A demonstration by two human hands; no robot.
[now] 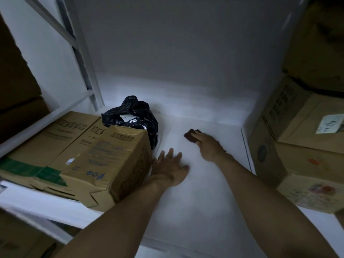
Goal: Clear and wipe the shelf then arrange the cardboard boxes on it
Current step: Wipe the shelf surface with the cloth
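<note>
A dark cloth (pixel 190 135) is pressed to the shelf (pixel 195 202) under the flat right hand (pixel 209 146), at one o'clock from the left hand (pixel 170 168). The latter is spread empty beside a cardboard box (pixel 89 157).

Both bare forearms are stretched forward. The left hand (pixel 170 167) is laid flat, palm down, with fingers spread. The right hand (pixel 207 145) is held just ahead of it, palm down, fingers extended and pressed downward.
</note>
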